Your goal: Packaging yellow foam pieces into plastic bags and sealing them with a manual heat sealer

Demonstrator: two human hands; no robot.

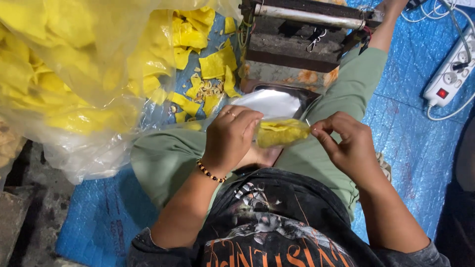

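Observation:
A small clear plastic packet of yellow chips (280, 132) is held over my lap between both hands. My left hand (230, 138) wraps around its left end, fingers closed; a beaded bracelet sits on that wrist. My right hand (346, 143) pinches the packet's right end between thumb and fingertips. Below the packet lies a flat metal tray (277, 101) with clear plastic on it, at the foot of a worn metal sealing machine (302, 37).
A large clear bag full of yellow chips (74, 74) fills the upper left. Loose yellow chips (213, 64) lie on the blue tarp (415, 143). A white power strip (452, 74) with cables is at the right. My legs in green trousers stretch toward the machine.

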